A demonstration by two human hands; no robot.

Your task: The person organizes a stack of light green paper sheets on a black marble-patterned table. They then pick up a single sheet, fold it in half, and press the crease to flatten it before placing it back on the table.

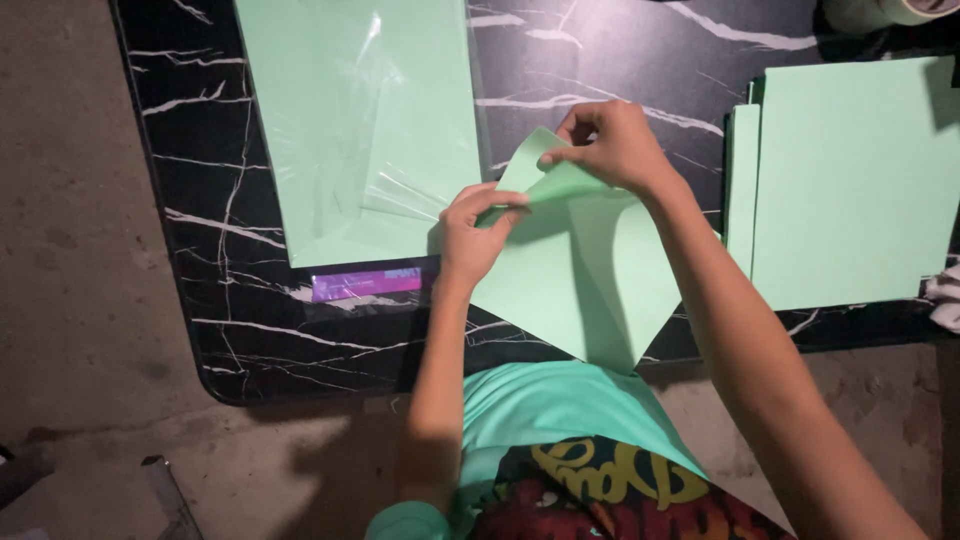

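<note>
**Mint sheet mid-fold over the table edge**

Both hands are on one mint-green paper sheet (585,290), which lies diagonally on the black marble-look table (215,300) w/ its lower corner hanging past the near edge, towards the person's lap. Left hand (475,235) is pinched shut on the sheet's left part, thumb on top, fingers curled under the raised flap. Right hand (610,145) is closed on the top corner, which is lifted and curled over towards the left. The hands sit close together but don't touch each other.

Progress, as I judge it: the fold is only begun. The top corner is bent over, but no sharp crease shows, and most of the sheet is flat and unfolded (lower half looks untouched). Pressing the flap down and any further folds are left.

Around it: an opened clear plastic pack of the same green paper (360,130) lies to the upper left, w/ a purple label strip (365,283) at its near end. A stack of green sheets (850,185) sits to the right, well apart from the hands. A tape roll (885,12) shows in part at the top right corner.
</note>
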